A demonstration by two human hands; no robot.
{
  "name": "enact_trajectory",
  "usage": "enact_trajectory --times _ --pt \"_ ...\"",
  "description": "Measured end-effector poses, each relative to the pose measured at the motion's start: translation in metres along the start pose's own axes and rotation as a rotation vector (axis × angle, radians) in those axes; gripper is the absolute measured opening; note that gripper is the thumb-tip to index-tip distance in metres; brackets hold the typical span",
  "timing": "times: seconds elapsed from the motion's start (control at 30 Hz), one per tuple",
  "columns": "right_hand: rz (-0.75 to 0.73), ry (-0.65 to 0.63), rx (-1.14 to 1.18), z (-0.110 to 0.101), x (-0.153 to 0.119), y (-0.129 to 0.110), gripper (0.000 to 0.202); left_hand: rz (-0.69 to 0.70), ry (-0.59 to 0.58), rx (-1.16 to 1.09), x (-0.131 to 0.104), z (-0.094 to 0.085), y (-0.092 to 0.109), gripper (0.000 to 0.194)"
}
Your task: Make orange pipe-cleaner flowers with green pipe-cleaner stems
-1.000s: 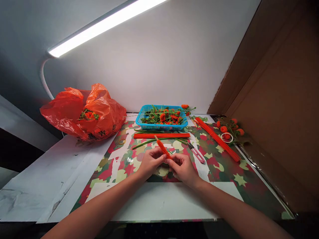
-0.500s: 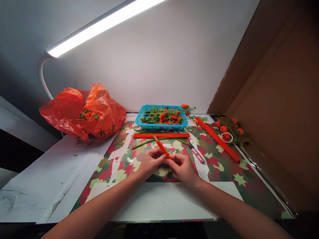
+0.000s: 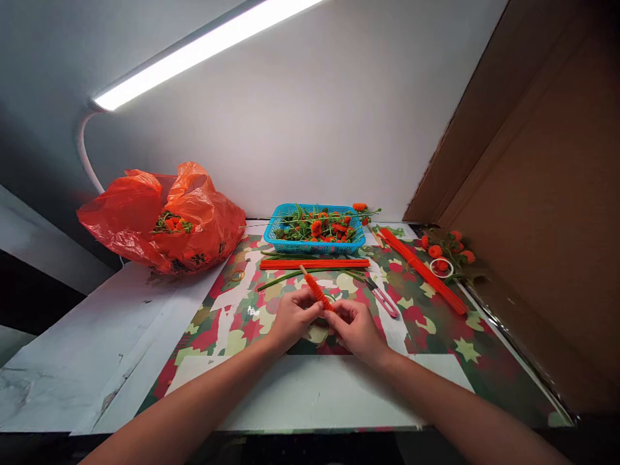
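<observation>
- Orange fuzzy wrap [image 3: 317,289] on a slim pale stick [image 3: 303,269]: it lies right at the grip, its near end between the fingertips of both hands.
- Long axis: a slant, running from the fingertips away from the person and leftward; the bare stick end points farthest off.
- Left hand [image 3: 295,316]: thumb and fingers pinched together on the wrap, along its left side; nearer of the two to the bare end.
- Right hand [image 3: 357,326]: fingertips brought together on the wrap's near end, just beside the left thumb.
- Beyond the grip: a bundle of orange strips [image 3: 334,263] lying crosswise, overlapped by the stick's tip; whether they touch, I cannot tell.
- Writing: an orange-red plastic bag [image 3: 216,219], beyond the grip and well to its left, bears dark printed characters, too creased to read. No brand or other lettering can be made out.
</observation>
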State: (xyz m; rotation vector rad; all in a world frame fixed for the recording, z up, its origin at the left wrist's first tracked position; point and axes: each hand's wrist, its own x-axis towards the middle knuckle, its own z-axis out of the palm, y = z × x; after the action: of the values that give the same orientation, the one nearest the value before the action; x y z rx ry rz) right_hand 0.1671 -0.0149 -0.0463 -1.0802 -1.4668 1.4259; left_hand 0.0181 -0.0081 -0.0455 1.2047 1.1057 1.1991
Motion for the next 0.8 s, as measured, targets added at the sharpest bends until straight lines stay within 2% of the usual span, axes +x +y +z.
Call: enact_trajectory --times 0.13,0.23,0.33,0.43,0.6,0.67,0.8 --pt "0.020 -0.016 0.065 -0.001 0.002 0.002 0.038 -0.004 -0.010 0.001 -0.001 -0.001 -0.001 0.022" --pt "0.064 -0.076 0.136 -0.004 0.006 0.003 0.041 -0.004 -0.033 -0.065 0.002 -0.003 -0.001 0.026" --pt "0.161 -0.184 0.209 -0.007 0.010 0.004 0.045 -0.050 -0.024 -0.245 0.006 -0.007 0.003 0.036" --pt "0.246 -0.281 0.307 -0.012 0.013 0.006 0.046 -0.124 -0.063 -0.391 0.009 -0.010 0.007 0.042" --pt "0.390 -0.571 0.484 -0.022 0.008 0.001 0.044 -0.174 -0.136 -0.433 0.007 -0.012 0.012 0.038" --pt "0.439 -0.644 0.552 -0.025 0.005 -0.005 0.043 -0.195 -0.181 -0.449 0.006 -0.012 0.012 0.036" --pt "0.461 -0.638 0.609 -0.026 0.002 -0.011 0.038 -0.204 -0.246 -0.477 0.006 -0.014 0.010 0.034"
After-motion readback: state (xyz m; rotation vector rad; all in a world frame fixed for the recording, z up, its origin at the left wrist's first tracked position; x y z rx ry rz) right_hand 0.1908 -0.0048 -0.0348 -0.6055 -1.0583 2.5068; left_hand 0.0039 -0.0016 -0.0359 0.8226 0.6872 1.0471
